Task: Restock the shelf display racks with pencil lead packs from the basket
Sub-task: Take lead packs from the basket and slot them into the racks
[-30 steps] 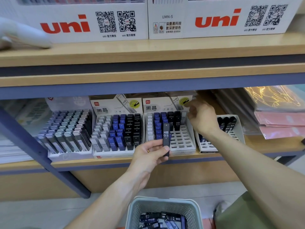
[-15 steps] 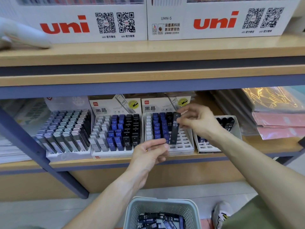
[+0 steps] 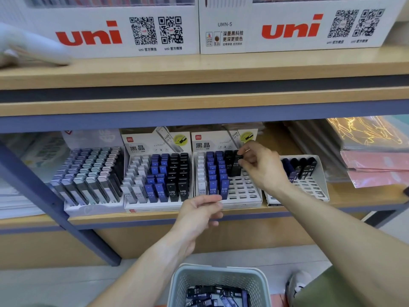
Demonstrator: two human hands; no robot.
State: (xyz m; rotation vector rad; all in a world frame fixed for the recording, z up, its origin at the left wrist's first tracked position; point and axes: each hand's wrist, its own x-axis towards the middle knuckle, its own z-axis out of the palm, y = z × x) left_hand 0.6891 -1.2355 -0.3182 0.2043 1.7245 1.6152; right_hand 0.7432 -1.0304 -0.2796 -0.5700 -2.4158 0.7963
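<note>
The right hand (image 3: 263,167) pinches the top of a black pack (image 3: 236,166) marked HB 0.5 with its thumb and fingers. The pack stands in the back of the third rack (image 3: 241,197), in the far right column. That rack holds a white column, two blue columns and a few black packs at the back. The front slots on its right side are bare.

The left hand (image 3: 199,213) floats just in front of this rack, near the shelf edge (image 3: 143,219). Its fingers are loose and hold nothing.

The second rack (image 3: 155,207) to the left is full of white, blue and black packs. The first rack (image 3: 93,206) on the far left is packed with grey and pale purple packs. The fourth rack (image 3: 318,173) sits behind the right wrist. It has only a few dark packs at the back.

A pale basket (image 3: 218,278) sits low, between the arms. Dark lead packs (image 3: 212,294) lie in a heap inside it.

On the shelf above stand two big white boxes (image 3: 287,27) with red letters. Pink and shiny folders (image 3: 376,165) lie stacked on the right.
</note>
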